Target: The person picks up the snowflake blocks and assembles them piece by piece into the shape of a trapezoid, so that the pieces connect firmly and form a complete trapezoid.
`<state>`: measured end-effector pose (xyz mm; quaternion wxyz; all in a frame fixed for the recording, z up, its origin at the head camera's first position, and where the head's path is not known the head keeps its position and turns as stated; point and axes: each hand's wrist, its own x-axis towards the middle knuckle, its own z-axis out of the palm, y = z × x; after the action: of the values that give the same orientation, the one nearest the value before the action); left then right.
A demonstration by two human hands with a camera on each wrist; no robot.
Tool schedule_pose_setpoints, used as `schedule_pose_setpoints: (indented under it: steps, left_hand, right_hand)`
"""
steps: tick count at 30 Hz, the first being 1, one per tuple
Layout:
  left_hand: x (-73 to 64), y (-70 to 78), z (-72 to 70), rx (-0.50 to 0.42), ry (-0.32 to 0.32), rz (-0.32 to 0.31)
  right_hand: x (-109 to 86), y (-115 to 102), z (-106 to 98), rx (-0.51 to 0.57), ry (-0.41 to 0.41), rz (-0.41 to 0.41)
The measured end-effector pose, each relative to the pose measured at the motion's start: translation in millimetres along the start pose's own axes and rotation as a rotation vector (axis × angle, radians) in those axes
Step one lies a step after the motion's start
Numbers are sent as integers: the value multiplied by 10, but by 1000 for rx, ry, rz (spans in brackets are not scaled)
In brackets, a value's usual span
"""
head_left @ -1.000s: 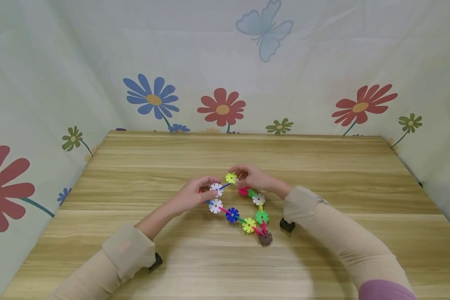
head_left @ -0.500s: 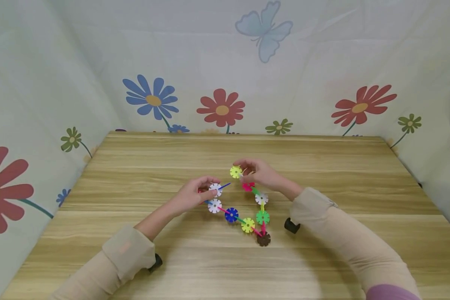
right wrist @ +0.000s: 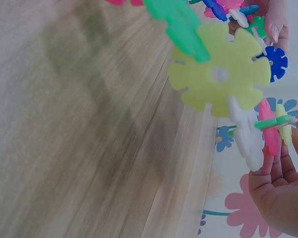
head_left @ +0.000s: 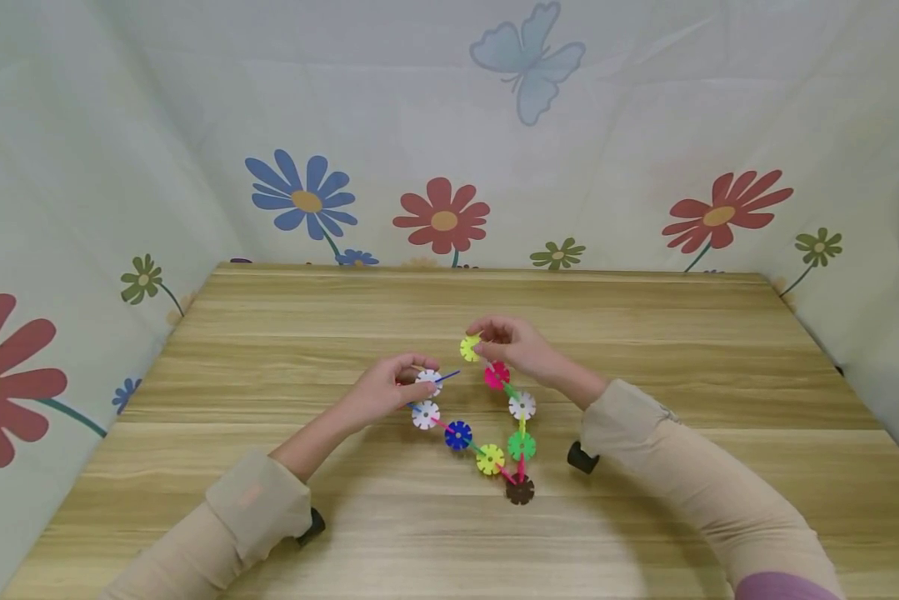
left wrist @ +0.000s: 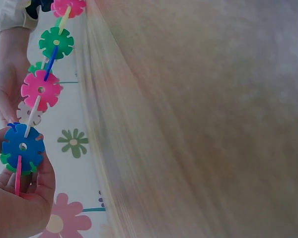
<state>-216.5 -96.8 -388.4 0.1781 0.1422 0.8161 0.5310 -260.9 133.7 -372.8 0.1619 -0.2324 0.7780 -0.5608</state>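
Observation:
A chain of notched plastic snowflake discs hangs between both hands above the table, bent in an open loop. In the head view, my left hand point(head_left: 380, 390) pinches a white snowflake disc point(head_left: 429, 382) at the left end. From it a blue disc point(head_left: 449, 377), seen edge-on, sticks out to the right. At the other end my right hand point(head_left: 522, 345) pinches a yellow snowflake disc point(head_left: 469, 348). A gap separates the blue disc from the yellow one. The loop's lowest piece is a brown disc point(head_left: 520, 489). In the left wrist view, fingers partly hide behind a blue disc point(left wrist: 23, 147).
The wood-grain table point(head_left: 419, 542) extends beneath both arms. A pale curtain point(head_left: 389, 108) printed with flowers stands behind and at the sides. Small black wrist devices show under the left cuff point(head_left: 312, 527) and the right cuff point(head_left: 582, 457).
My right hand has drawn the yellow disc away to the right and back from the blue disc, opening a gap. The chain's bottom has sunk slightly toward me. My left hand stays nearly still.

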Motion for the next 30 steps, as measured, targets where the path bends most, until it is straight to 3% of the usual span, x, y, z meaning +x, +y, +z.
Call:
schedule_pose_setpoints:
  steps: [8,21,30]
  left_hand:
    - [-2,18,15,-36,22,-6]
    - [-8,14,-1,41,67,-31]
    - [-26,34,-29,22,61,-45]
  right_hand:
    - [-10,-55,52,48,31,26]
    - [-1,-63,71,24,28,43]
    - [-1,-77,108,-14,1,26]
